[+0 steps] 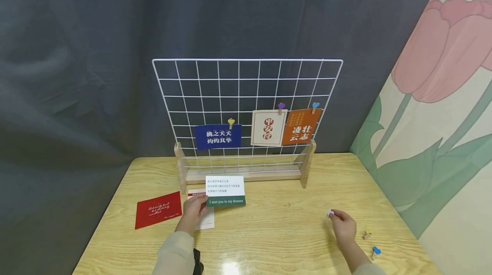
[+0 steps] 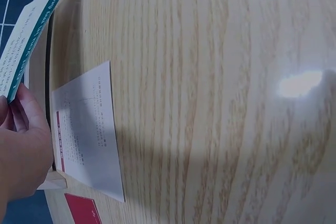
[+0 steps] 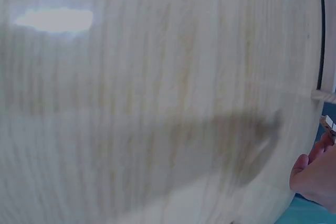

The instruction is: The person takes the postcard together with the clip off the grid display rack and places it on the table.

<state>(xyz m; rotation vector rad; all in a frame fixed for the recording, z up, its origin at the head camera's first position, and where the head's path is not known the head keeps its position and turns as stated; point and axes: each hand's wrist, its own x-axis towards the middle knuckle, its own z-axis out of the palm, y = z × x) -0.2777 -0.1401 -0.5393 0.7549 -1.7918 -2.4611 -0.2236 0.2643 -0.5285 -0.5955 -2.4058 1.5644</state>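
Note:
My left hand (image 1: pixel 193 214) pinches the lower left corner of a white and green card (image 1: pixel 225 187), held above the table in front of the rack. In the left wrist view, that card (image 2: pixel 26 40) tilts up from the left hand (image 2: pixel 23 145). Under the left hand lies a white card with a red stripe (image 1: pixel 206 220), also seen in the left wrist view (image 2: pixel 89 129). At the right, my right hand (image 1: pixel 343 226) pinches a small white clip (image 1: pixel 329 213) above the table; the clip (image 3: pixel 329 124) shows at the right wrist view's edge, by the hand (image 3: pixel 315 177).
A white wire grid (image 1: pixel 238 95) on a wooden stand (image 1: pixel 246 176) bears a blue card (image 1: pixel 218 137), a white card (image 1: pixel 267 128) and an orange card (image 1: pixel 301 127), each clipped. A red card (image 1: pixel 159 209) lies left. Two clips, one blue (image 1: pixel 376 250), lie right.

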